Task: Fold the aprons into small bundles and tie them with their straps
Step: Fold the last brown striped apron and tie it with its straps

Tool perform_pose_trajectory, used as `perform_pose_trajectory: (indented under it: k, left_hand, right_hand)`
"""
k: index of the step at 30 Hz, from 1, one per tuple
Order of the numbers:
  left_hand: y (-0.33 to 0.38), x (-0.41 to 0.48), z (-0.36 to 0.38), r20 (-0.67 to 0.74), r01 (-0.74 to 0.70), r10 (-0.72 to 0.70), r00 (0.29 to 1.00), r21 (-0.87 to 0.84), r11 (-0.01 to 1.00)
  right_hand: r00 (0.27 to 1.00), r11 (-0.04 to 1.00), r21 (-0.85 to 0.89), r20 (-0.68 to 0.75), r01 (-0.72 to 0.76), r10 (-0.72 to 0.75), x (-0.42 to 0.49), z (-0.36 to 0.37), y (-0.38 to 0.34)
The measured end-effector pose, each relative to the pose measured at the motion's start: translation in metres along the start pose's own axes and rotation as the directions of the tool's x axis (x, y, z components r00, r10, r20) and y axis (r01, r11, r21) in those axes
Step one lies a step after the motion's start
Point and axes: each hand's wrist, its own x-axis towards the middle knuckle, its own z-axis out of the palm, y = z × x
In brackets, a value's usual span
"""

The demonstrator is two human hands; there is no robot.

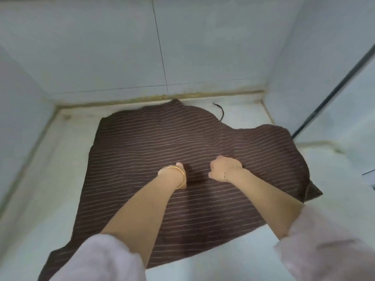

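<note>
A dark brown apron (154, 138) with thin pale stripes lies spread over the white counter (50, 189), rippled along its right side. A thin dark strap (220, 112) curls out from its far edge. Both my hands are near the apron's middle, seen from behind the wrists. My left hand (178, 168), with a gold bangle on the wrist, is bent down onto the cloth and its fingers are hidden. My right hand (222, 166) has its fingers curled down onto the cloth; whether it pinches the fabric is hidden.
The counter sits in a corner, with tiled walls (121, 47) at the back and both sides. A dark rod (334, 86) slants down the right wall. The apron's near-left corner hangs toward the front edge.
</note>
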Motion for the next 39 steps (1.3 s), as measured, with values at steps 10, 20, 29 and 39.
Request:
perform_pose_trajectory:
  k: [10, 20, 29, 39]
  left_hand:
    - [-0.01, 0.026, -0.018, -0.429, -0.084, 0.009, 0.903, -0.156, 0.984]
    - [-0.007, 0.066, -0.073, -0.484, -0.328, 0.142, 0.864, -0.325, 0.887]
    - [0.001, 0.101, -0.112, -0.104, -0.26, 0.277, 0.955, 0.151, 0.954]
    - [0.0, 0.084, -0.115, -0.328, -0.504, 0.395, 0.858, -0.387, 0.772]
  right_hand:
    - [0.91, 0.877, 0.456, -0.284, -0.149, 0.302, 0.015, -0.006, 0.024]
    - [0.941, 0.881, 0.473, -0.295, -0.006, 0.165, 0.058, -0.023, 0.046]
    - [0.935, 0.789, 0.612, 0.247, 0.051, -0.252, 0.053, -0.041, 0.03]
    - [0.985, 0.926, 0.334, 0.066, -0.175, 0.162, 0.068, -0.025, 0.045]
